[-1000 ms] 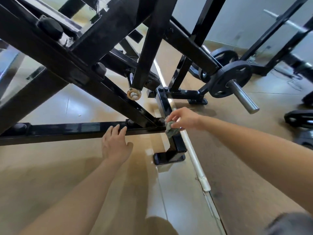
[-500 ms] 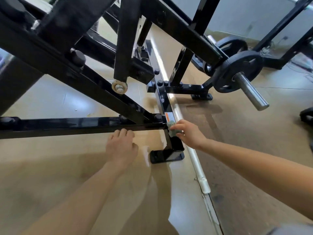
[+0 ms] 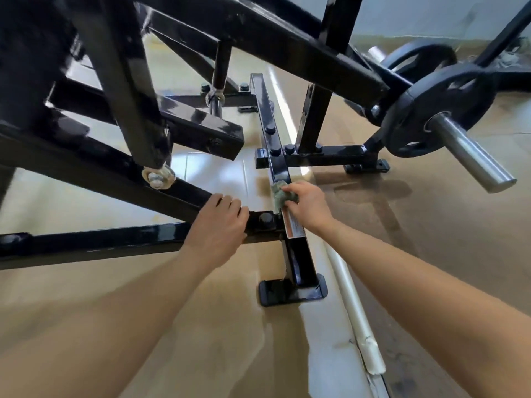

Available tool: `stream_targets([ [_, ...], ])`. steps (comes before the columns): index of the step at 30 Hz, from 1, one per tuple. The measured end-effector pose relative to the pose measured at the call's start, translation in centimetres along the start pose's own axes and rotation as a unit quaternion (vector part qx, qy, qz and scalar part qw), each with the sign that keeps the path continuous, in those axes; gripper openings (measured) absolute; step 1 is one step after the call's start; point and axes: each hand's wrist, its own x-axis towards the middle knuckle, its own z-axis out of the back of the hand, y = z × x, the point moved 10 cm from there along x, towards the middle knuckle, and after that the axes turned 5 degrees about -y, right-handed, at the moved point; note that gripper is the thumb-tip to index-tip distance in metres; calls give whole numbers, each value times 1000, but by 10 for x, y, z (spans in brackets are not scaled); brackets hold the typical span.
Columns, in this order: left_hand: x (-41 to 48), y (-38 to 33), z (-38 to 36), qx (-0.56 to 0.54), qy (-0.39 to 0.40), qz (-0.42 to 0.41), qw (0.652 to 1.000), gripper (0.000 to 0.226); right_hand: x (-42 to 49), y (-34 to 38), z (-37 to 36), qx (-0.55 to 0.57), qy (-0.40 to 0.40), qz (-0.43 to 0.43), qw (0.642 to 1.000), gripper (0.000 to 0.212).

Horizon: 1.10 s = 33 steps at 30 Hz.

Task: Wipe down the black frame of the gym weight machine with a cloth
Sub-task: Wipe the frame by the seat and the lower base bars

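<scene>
**A:** Where is the cloth?

**B:** The crumpled grey-green cloth point(image 3: 278, 193) is bunched in the right hand point(image 3: 309, 206). The fingers are curled round it and press it onto the top of the long black floor rail point(image 3: 270, 133). That rail is part of the weight machine's black painted steel frame point(image 3: 258, 38). The cloth sits just beyond a white-and-orange warning label point(image 3: 293, 225) stuck on the same rail.

**A:** And the other hand?

**B:** The left hand point(image 3: 218, 229) lies palm-down on the glossy black crossbar point(image 3: 100, 239), where the bar nears the rail. Its fingers are together and lightly bent, with the tips on the low end of a diagonal black beam point(image 3: 86, 165). It holds nothing.

**A:** How close are the two hands?

**B:** Near each other, but not touching. A black bolt head point(image 3: 265, 218) on the joint shows between them.

**A:** What else is around?

**B:** The rail's near end drops to a flat black foot plate point(image 3: 293, 293) on the tan floor point(image 3: 445, 225). A pale strip point(image 3: 352, 300) runs along the floor just right of it. A silver bolt with a washer point(image 3: 158, 177) pins an upright bar to the diagonal beam. Off to the right, a round black weight plate point(image 3: 413, 96) sits on a grey metal sleeve point(image 3: 474, 159), well apart from both hands.
</scene>
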Motion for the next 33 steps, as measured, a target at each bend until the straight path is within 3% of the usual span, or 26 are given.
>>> stream_targets([
  [11, 0, -1, -6, -1, 7, 45, 999, 45, 102, -10, -17, -67, 45, 40, 996, 22],
  [18, 3, 1, -9, -4, 16, 54, 998, 43, 132, -3, -22, -89, 57, 35, 994, 22],
  [21, 3, 1, -7, 0, 8, 46, 999, 43, 119, -2, -20, -105, 62, 31, 992, 29],
  [28, 1, -3, -6, 22, -9, -12, 1000, 44, 41, 6, -6, -152, 163, 82, 971, 36],
  [33, -2, -5, -4, 35, -27, -18, 999, 43, -18, 22, -1, -140, 205, 96, 964, 29],
])
